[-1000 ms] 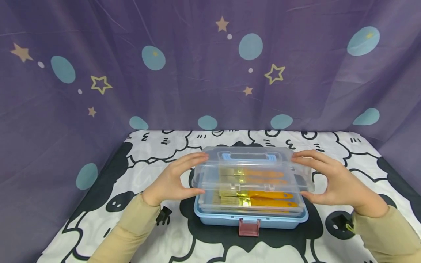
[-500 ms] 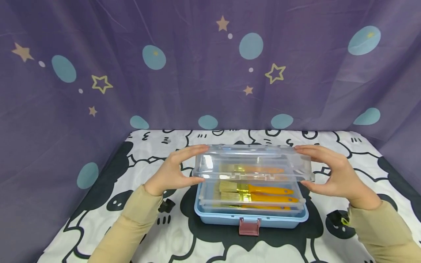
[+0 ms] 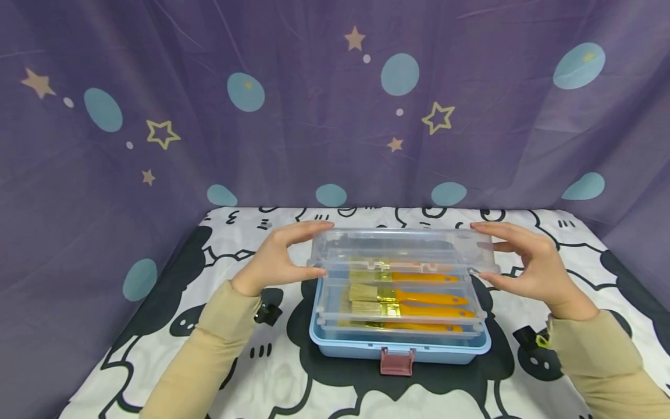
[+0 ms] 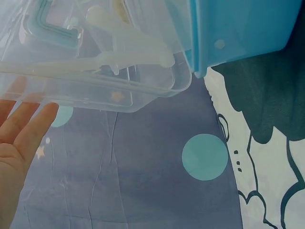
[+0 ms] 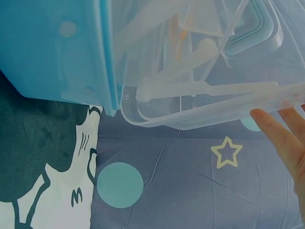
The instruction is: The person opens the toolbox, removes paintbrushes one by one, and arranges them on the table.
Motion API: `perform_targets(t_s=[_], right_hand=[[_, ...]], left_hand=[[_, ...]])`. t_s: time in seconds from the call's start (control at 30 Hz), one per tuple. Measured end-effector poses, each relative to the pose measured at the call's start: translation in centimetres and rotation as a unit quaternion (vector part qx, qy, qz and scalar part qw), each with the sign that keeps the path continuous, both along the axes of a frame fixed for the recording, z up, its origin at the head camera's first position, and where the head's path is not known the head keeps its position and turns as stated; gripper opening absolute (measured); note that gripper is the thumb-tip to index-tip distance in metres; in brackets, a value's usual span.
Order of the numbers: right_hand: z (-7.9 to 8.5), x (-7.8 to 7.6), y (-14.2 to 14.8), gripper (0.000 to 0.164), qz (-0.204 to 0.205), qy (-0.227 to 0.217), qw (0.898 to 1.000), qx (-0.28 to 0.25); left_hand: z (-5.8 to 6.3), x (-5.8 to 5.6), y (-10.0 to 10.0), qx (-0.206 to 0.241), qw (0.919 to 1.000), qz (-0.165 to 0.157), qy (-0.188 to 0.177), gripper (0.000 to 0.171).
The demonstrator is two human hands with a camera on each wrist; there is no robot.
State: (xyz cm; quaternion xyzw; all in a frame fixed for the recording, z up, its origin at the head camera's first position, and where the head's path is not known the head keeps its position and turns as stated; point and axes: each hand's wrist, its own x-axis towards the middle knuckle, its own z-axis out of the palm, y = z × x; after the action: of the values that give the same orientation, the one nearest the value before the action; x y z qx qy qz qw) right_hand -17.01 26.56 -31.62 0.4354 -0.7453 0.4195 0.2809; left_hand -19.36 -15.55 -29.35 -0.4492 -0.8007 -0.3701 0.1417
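In the head view a light-blue plastic box [image 3: 345, 350] with a clear, partly raised lid [image 3: 413, 235] sits at the centre. My left hand [image 3: 280, 259] holds the lid's left end, thumb at the front rim and fingers over the top. My right hand [image 3: 536, 265] grips the right end the same way. Inside, a clear tray [image 3: 335, 329] bears several flat paintbrushes [image 3: 431, 298] with orange handles, gold ferrules and pale bristles. Translucent hinge arms [image 4: 138, 57] join lid and box in the left wrist view. The left fingers [image 4: 35, 126] touch the lid's wall there.
A reddish-brown latch [image 3: 396, 362] hangs down on the box's front. The box stands on a white cloth [image 3: 251, 384] with black cartoon drawings. Purple curtains [image 3: 314, 145] with stars and blue ovals close off the back and sides.
Both hands have moved up and back with the lid, tilting it further from the box. More of the brushes shows below its front rim. The box has stayed in place.
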Motion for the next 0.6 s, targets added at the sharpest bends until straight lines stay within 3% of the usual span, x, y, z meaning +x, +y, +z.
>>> perform_targets(t_s=[0.13, 0.43, 0.6], right_hand=[[0.2, -0.2, 0.0, 0.067, 0.004, -0.007, 1.0, -0.008], [0.3, -1.0, 0.0, 0.061, 0.017, -0.026, 0.999, -0.041], [0.8, -1.5, 0.3, 0.062, 0.014, -0.036, 0.999, -0.025]], left_hand=[[0.3, -0.3, 0.0, -0.004, 0.9997, 0.012, -0.021, 0.067], [0.8, -1.5, 0.2, 0.016, 0.9983, -0.004, -0.056, 0.067], [1.2, -2.0, 0.4, 0.009, 0.9971, 0.002, -0.075, 0.068]])
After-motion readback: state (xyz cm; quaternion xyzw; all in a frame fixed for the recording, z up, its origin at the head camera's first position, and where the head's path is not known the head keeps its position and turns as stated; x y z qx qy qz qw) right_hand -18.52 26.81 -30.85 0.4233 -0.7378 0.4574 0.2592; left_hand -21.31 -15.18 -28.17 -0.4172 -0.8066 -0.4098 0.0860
